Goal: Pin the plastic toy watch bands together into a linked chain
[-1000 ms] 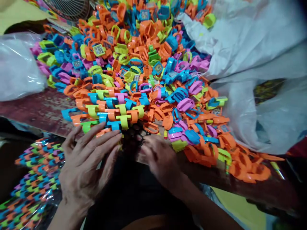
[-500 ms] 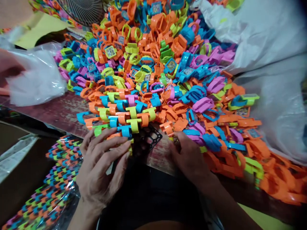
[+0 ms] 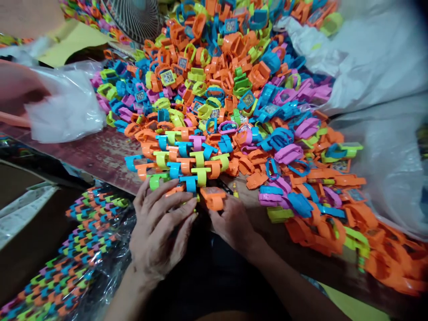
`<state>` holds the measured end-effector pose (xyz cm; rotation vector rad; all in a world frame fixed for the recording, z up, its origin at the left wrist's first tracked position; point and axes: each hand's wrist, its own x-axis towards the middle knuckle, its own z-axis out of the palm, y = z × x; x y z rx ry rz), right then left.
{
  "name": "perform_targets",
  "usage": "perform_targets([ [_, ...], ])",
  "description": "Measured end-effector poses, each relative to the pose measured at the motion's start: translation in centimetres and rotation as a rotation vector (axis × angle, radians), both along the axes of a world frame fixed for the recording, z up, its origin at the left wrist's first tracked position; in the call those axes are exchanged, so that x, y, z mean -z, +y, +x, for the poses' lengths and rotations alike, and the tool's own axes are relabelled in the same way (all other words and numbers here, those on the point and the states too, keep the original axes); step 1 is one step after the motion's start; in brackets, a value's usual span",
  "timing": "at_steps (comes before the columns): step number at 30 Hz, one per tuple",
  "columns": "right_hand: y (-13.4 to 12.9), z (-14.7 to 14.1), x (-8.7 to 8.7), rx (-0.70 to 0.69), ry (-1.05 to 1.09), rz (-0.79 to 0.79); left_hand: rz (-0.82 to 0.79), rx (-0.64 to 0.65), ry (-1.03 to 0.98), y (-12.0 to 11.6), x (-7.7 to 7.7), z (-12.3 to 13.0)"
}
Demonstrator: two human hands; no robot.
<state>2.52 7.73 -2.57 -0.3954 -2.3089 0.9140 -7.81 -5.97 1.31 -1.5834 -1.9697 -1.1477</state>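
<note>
Rows of orange, blue, yellow and pink toy watches [image 3: 183, 162] stand packed side by side at the table's near edge. My left hand [image 3: 162, 229] lies along the nearest row, its thumb and fingers closed around an orange and a yellow toy watch that they partly hide. Between the thumb and fingers of my right hand [image 3: 232, 225] is a loose orange toy watch [image 3: 213, 197], close to the left fingertips at the row's right end. Behind it a small part of a black plastic grid [image 3: 224, 186] shows.
A large heap of mixed toy watches [image 3: 240, 89] covers the table. To the left are a clear plastic bag [image 3: 67, 107] and a fan [image 3: 135, 20]. Bagged, packed rows of watches [image 3: 87, 245] lie below the edge. A white sack [image 3: 374, 76] stands at right.
My right hand has moved left from beside the heap, bringing the orange toy watch up to the row's end. The left hand keeps its place on the row; the whole view has shifted slightly.
</note>
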Motion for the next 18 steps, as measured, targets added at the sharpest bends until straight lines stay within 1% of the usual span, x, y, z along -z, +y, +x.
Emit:
perform_targets([
  [2,0.2,0.0,0.2,0.0,0.005,0.072,0.002,0.002,0.002,0.0,0.1,0.0],
  [4,0.3,-0.1,0.3,-0.023,0.024,0.093,0.002,0.0,0.002,0.0,0.2,-0.1],
  [7,0.3,-0.3,0.1,-0.058,0.017,0.04,0.02,-0.008,0.001,0.0,0.5,0.0],
  [9,0.3,-0.4,-0.2,-0.058,-0.031,-0.017,0.018,-0.028,0.009,0.0,0.5,0.1],
  [12,0.3,-0.6,-0.4,-0.084,-0.108,-0.048,-0.005,-0.101,0.026,0.3,-0.1,0.5],
  [15,0.3,-0.7,-0.5,-0.169,-0.165,-0.038,-0.055,-0.168,0.043,1.1,-1.2,0.7],
  [17,0.3,-0.7,-0.5,-0.197,-0.188,-0.008,-0.123,-0.159,0.04,1.9,-1.6,0.6],
  [18,0.3,-0.7,-0.5,-0.201,-0.2,0.015,-0.145,-0.142,0.019,2.3,-1.5,0.4],
])
